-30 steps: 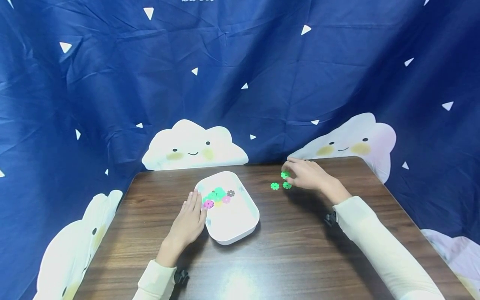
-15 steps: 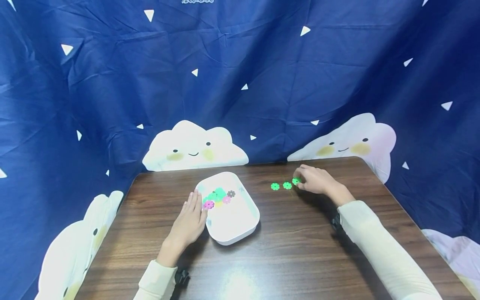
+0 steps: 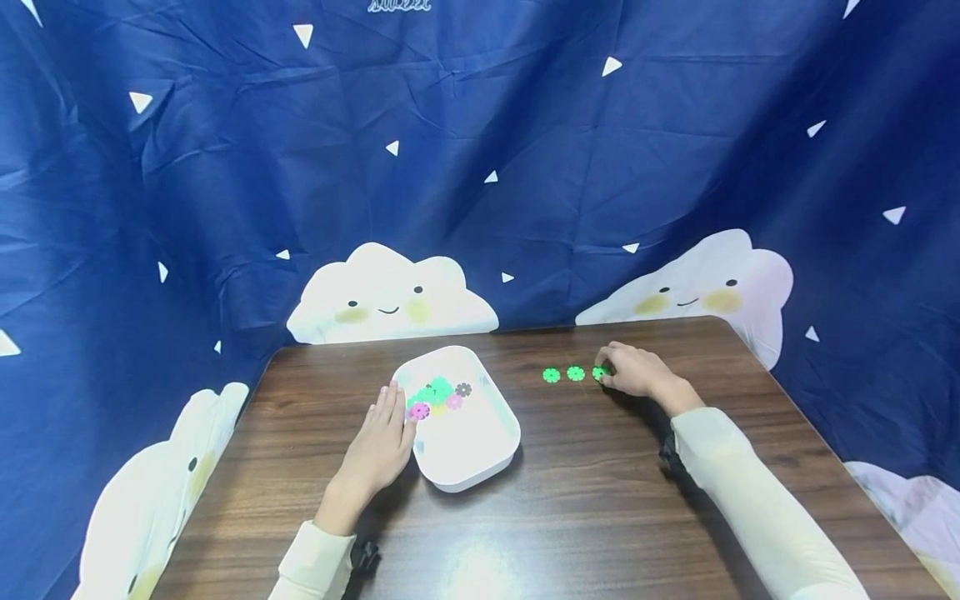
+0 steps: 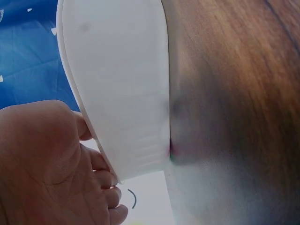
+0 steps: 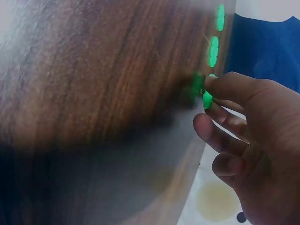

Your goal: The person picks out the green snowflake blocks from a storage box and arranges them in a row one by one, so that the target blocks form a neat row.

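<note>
The step in hand looks like laying green discs out in a row on the table: the right hand is down at the end of the row, its fingertips pinched on the third disc, which sits at or just on the wood. In the right wrist view the curled fingers close round that disc, with the other two discs in line beyond the fingertips. From the head view those two lie just left of the right hand, close to each other but apart.

The left hand lies flat, fingers straight and together, pressed against the near left wall of the tray; the left wrist view shows the fingers against the tray's side. More discs, green, pink and grey, lie inside it just past the left fingertips.

The next move, as I judge it, calls for a clean release that leaves the disc in line, then a reach across to the tray, well apart from the right hand.
</note>
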A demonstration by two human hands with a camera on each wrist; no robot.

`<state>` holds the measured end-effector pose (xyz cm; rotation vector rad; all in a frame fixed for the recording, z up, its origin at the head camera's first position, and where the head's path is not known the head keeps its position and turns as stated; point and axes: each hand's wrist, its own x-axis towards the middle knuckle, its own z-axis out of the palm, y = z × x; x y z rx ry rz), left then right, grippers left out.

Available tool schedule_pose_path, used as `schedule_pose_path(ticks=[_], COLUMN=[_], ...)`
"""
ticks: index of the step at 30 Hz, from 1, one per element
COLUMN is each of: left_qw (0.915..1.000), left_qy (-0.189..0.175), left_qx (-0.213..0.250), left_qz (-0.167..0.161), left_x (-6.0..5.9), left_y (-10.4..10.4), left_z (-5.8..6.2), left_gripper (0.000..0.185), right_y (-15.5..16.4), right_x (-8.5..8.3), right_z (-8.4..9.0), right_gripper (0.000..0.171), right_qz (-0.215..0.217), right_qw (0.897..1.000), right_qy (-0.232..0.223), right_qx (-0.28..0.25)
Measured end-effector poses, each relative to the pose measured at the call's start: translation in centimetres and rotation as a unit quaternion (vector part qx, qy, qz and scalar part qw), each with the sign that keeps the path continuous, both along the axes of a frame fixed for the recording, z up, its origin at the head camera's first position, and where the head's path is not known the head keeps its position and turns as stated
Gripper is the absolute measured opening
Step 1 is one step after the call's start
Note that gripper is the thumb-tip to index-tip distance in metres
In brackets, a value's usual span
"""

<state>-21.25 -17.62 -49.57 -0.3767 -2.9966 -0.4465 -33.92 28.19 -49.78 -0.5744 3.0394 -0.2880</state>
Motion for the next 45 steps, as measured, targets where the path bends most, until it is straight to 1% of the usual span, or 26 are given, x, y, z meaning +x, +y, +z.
schedule_pose_path(ticks=[7, 13, 16, 21, 25, 29, 33, 39, 45], left_qw=[1.0, 0.9999, 0.9999, 1.0, 1.0, 1.0, 1.0, 0.9999, 1.0], left_qy=[-0.002, -0.003, 0.001, 0.002, 0.001, -0.002, -0.005, -0.002, -0.006], left_qx=[0.005, 0.011, 0.01, 0.008, 0.007, 0.009, 0.008, 0.01, 0.005], left_qz=[0.0, 0.003, 0.003, 0.003, 0.004, 0.004, 0.003, 0.003, 0.002], left_x=[0.0, 0.1, 0.0, 0.0, 0.0, 0.0, 0.1, 0.0, -0.1], left_y=[0.1, 0.0, 0.0, -0.1, -0.1, -0.1, -0.1, 0.0, 0.0], left_z=[-0.1, -0.1, -0.2, -0.3, -0.3, -0.4, -0.3, -0.3, -0.2], left_gripper=[0.06, 0.061, 0.061, 0.06, 0.061, 0.061, 0.061, 0.062, 0.062], right_y=[0.3, 0.1, -0.3, -1.9, -4.2, -7.1, -10.4, -15.4, -19.7], right_x=[-0.3, -0.3, -0.2, 0.0, 0.1, 0.2, 0.4, 0.9, 1.2], right_z=[-0.7, -0.9, -0.6, 0.7, 2.2, 3.9, 5.6, 7.4, 8.7], right_gripper=[0.031, 0.03, 0.029, 0.023, 0.011, 0.013, 0.013, 0.009, 0.005], right_qz=[-0.007, -0.007, -0.007, 0.008, 0.028, 0.059, 0.093, 0.139, 0.186], right_qw=[1.0, 1.0, 1.0, 0.999, 0.998, 0.995, 0.991, 0.985, 0.978], right_qy=[-0.004, 0.008, 0.014, 0.024, 0.05, 0.08, 0.097, 0.102, 0.096], right_qx=[-0.006, -0.011, -0.015, -0.019, -0.018, -0.008, -0.008, -0.023, -0.013])
